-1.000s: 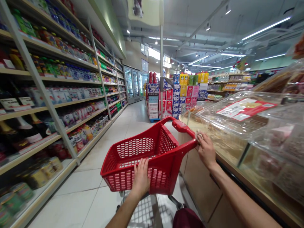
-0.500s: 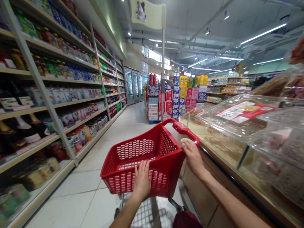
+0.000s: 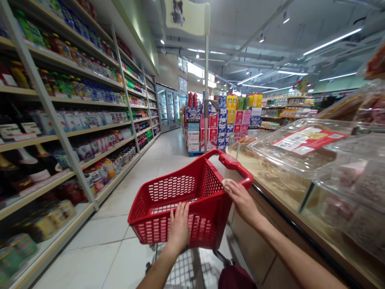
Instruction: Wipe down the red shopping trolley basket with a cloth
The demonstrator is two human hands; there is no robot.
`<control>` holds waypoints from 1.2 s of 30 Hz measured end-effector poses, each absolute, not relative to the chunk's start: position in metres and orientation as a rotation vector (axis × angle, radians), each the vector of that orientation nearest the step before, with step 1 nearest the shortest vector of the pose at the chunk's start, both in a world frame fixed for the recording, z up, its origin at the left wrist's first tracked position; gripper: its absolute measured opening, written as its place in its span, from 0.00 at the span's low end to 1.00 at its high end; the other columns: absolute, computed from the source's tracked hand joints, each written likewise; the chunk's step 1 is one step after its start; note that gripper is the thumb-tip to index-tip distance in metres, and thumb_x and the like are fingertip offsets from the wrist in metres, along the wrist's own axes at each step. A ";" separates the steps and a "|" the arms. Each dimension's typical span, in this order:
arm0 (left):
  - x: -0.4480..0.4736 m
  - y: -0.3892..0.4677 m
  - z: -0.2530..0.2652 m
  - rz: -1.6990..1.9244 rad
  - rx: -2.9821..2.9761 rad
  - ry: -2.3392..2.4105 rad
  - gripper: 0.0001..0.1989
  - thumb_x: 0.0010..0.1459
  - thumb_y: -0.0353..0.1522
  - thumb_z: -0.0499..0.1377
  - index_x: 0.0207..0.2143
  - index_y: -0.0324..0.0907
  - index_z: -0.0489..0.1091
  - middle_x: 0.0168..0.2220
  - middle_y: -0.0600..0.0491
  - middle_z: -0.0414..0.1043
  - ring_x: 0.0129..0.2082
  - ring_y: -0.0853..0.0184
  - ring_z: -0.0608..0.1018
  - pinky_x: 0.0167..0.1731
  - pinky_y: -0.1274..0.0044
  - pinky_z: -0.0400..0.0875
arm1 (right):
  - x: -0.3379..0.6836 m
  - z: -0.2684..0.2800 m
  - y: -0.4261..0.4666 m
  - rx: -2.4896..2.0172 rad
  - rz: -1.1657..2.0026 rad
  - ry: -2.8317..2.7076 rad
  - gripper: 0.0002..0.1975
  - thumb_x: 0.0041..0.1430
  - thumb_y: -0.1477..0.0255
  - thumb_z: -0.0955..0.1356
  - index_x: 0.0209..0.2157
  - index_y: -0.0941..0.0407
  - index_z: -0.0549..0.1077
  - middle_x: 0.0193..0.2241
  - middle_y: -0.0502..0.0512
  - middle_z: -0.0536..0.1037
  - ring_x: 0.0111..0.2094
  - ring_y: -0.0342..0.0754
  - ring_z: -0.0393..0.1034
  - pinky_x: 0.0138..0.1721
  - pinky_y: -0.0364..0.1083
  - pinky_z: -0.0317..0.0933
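A red plastic shopping cart point(image 3: 177, 188) with perforated basket walls stands before me. My left hand point(image 3: 180, 224) lies against its near side, with the fingertips over the rim. My right hand point(image 3: 242, 202) presses a small whitish cloth point(image 3: 229, 183) onto the basket's rim, just below the red push handle point(image 3: 236, 165). The fingers are closed over the cloth, and most of it is hidden under them. Nothing shows inside the visible part of the basket.
Shelves point(image 3: 75, 132) of bottles, cans and packs line the left. A glass-sided counter with clear plastic lids point(image 3: 291, 156) stands close on the right. Stacked drink cartons point(image 3: 210, 128) and a sign pole point(image 3: 206, 80) are ahead, with glass-door fridges point(image 3: 170, 106) farther back.
My right hand has slid left with the cloth, from near the handle's end onto the basket rim. My left hand and the cart have stayed almost the same.
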State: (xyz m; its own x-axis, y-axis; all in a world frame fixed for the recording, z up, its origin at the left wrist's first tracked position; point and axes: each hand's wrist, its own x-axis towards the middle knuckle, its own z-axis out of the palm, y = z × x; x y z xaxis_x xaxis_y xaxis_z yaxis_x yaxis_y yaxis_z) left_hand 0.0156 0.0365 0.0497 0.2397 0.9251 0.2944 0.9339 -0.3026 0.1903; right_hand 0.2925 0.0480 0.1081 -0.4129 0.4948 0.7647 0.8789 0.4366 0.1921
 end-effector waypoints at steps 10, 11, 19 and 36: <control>0.016 0.039 0.048 -0.553 -2.451 -1.820 0.40 0.37 0.17 0.45 0.57 0.37 0.47 0.59 0.49 0.47 0.59 0.63 0.47 0.56 0.62 0.42 | 0.289 0.109 0.053 -1.154 -0.790 -2.062 0.20 0.57 0.79 0.56 0.48 0.53 0.66 0.49 0.54 0.67 0.54 0.50 0.54 0.51 0.55 0.54; 0.016 0.039 0.048 -0.552 -2.458 -1.818 0.39 0.37 0.17 0.44 0.57 0.37 0.47 0.59 0.49 0.47 0.59 0.64 0.47 0.56 0.63 0.42 | 0.292 0.110 0.052 -1.183 -0.795 -2.051 0.20 0.57 0.80 0.56 0.48 0.53 0.66 0.49 0.54 0.67 0.54 0.50 0.54 0.51 0.55 0.54; 0.017 0.037 0.052 -0.524 -2.460 -1.844 0.39 0.37 0.17 0.44 0.57 0.36 0.47 0.59 0.48 0.47 0.59 0.63 0.47 0.56 0.62 0.42 | 0.304 0.112 0.051 -1.279 -0.796 -1.906 0.21 0.55 0.81 0.56 0.49 0.56 0.66 0.50 0.56 0.66 0.54 0.51 0.53 0.53 0.56 0.51; 0.018 0.038 0.052 -0.464 -2.473 -1.831 0.40 0.37 0.18 0.44 0.57 0.35 0.45 0.60 0.48 0.46 0.60 0.64 0.46 0.57 0.63 0.41 | 0.302 0.116 0.052 -1.362 -0.840 -1.749 0.20 0.55 0.82 0.56 0.47 0.60 0.67 0.49 0.62 0.67 0.54 0.54 0.53 0.51 0.57 0.53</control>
